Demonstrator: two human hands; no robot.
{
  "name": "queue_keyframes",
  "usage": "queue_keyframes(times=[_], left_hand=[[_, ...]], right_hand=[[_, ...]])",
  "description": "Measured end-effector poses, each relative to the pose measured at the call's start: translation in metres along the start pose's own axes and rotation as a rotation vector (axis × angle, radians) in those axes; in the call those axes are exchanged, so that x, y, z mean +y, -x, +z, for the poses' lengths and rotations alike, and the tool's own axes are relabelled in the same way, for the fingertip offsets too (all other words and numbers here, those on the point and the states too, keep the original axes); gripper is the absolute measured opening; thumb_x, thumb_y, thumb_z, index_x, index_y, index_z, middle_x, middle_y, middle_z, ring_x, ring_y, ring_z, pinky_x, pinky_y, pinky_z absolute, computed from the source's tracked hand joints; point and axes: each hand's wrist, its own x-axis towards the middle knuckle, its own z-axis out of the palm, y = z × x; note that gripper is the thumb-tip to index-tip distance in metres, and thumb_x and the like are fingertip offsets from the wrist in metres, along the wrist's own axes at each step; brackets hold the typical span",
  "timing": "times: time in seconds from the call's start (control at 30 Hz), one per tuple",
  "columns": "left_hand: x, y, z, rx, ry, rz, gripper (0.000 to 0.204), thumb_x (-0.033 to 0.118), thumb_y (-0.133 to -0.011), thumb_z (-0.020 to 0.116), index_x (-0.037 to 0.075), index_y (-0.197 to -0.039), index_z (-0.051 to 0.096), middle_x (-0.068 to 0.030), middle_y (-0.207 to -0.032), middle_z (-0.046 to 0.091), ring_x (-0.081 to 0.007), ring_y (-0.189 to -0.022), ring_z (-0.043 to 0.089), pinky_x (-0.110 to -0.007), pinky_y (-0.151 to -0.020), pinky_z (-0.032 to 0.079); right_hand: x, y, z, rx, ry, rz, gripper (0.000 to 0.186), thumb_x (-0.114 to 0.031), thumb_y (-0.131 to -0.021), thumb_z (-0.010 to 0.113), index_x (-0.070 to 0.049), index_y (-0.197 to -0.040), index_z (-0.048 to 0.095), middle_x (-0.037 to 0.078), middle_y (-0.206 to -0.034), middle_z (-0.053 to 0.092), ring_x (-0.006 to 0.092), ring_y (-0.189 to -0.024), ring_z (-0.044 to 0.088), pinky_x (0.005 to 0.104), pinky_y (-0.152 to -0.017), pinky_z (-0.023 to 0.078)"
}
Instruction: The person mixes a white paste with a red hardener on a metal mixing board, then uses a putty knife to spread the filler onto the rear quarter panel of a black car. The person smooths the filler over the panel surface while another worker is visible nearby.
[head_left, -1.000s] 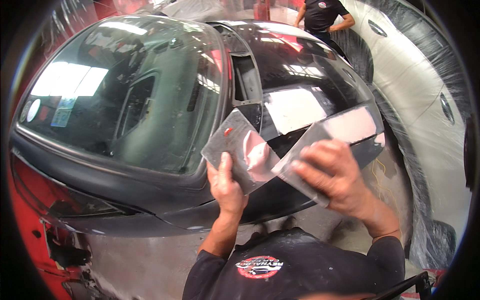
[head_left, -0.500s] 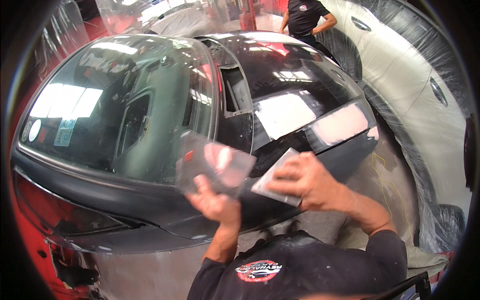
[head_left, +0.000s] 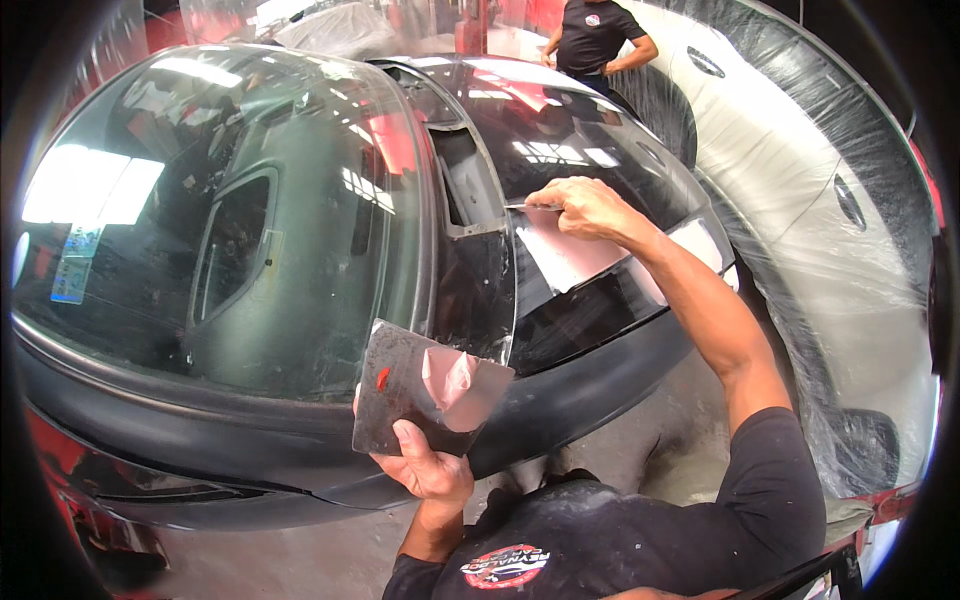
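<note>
My left hand (head_left: 430, 465) holds a grey metal plate (head_left: 400, 405) from beneath, with a lump of pink paste (head_left: 447, 380) and a small red smear on it. My right hand (head_left: 580, 208), fingers curled round a spreader (head_left: 530, 208), is over a light patch (head_left: 555, 260) on the dark car's rear panel, beside an open slot (head_left: 470, 180). The spreader is mostly hidden by my fingers. A second pale pink patch (head_left: 700, 245) lies to the right, partly behind my forearm. The car's large glass window (head_left: 280, 330) fills the left.
A person in a dark shirt (head_left: 595, 45) stands beyond the car. At right is a white car covered in clear plastic sheeting (head_left: 860, 300). Plastic-draped objects (head_left: 340, 35) and a red post (head_left: 471, 30) are at the back.
My right hand has moved up and forward from beside the plate onto the light patch. My left hand and the plate have moved down and left, apart from the right hand.
</note>
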Motion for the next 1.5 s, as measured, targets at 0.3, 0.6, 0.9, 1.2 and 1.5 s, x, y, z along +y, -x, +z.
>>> queue_keyframes(times=[0.3,0.6,0.9,1.2,1.5], left_hand=[[0.007,0.003,-0.001,0.000,-0.047,-0.098,0.065,0.031,-0.100,0.051,0.002,-0.151,0.023,-0.0169,-0.145,0.039,-0.0277,-0.131,0.043,-0.045,-0.111,0.036],[0.008,0.003,-0.001,0.007,0.033,-0.148,0.066,0.031,-0.100,0.051,0.004,-0.152,0.021,-0.0175,-0.147,0.036,-0.0299,-0.134,0.039,-0.047,-0.112,0.035],[0.003,0.003,-0.002,-0.044,0.070,-0.121,0.063,0.025,-0.101,0.049,0.004,-0.153,0.021,-0.0185,-0.149,0.035,-0.0306,-0.135,0.041,-0.048,-0.112,0.037],[0.000,0.006,-0.005,-0.020,0.042,-0.096,0.062,0.025,-0.101,0.048,0.003,-0.153,0.020,-0.0184,-0.148,0.038,-0.0300,-0.133,0.044,-0.046,-0.111,0.038],[0.003,0.007,-0.004,-0.002,-0.026,-0.082,0.063,0.027,-0.102,0.049,0.003,-0.153,0.020,-0.0187,-0.148,0.036,-0.0304,-0.135,0.040,-0.047,-0.113,0.036]], right_hand=[[-0.014,0.007,0.003,0.075,-0.004,-0.073,0.050,0.001,-0.074,0.055,-0.010,-0.121,0.069,0.012,-0.119,0.068,0.0357,-0.109,0.064,0.0436,-0.092,0.051],[-0.071,0.124,0.020,0.203,-0.002,-0.100,0.044,-0.006,-0.077,0.068,-0.011,-0.121,0.069,0.009,-0.125,0.065,0.0308,-0.118,0.056,0.0466,-0.098,0.042],[-0.052,0.108,-0.023,0.289,0.031,-0.033,0.052,0.000,-0.077,0.064,-0.018,-0.125,0.069,0.006,-0.127,0.065,0.0280,-0.117,0.059,0.0457,-0.092,0.044],[-0.014,0.017,0.017,0.108,0.009,-0.029,0.057,-0.004,-0.078,0.057,-0.025,-0.130,0.066,0.003,-0.127,0.063,0.0298,-0.113,0.057,0.0471,-0.093,0.046],[-0.036,0.063,0.011,0.070,-0.078,-0.119,0.048,-0.005,-0.081,0.060,-0.019,-0.126,0.067,0.009,-0.125,0.063,0.0320,-0.122,0.054,0.0452,-0.098,0.046]])
